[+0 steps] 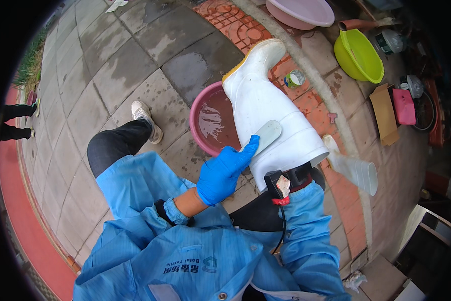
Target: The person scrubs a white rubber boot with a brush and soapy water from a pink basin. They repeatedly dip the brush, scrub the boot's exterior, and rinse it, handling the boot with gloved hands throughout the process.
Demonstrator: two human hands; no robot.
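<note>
My left hand (225, 169), in a blue glove, grips a pale flat tool with a rounded end (269, 133). Its thumb lies along the top. The tool rests over the shaft of a white rubber boot (267, 109), and its underside is hidden. My right forearm runs into the boot's opening, so the right hand is out of view inside it. A black strapped device (276, 184) with a cable sits on that wrist. The boot, its yellowish sole facing up and left, overlaps a pink basin (196, 124) holding murky water.
Another white boot (355, 171) lies at right, beyond a small green tub (295, 78). Farther off are a lime-green basin (355, 60), a pale pink basin (304, 15), a cardboard box (383, 113) and a bicycle wheel (425, 113). Another person's legs (16, 113) stand far left.
</note>
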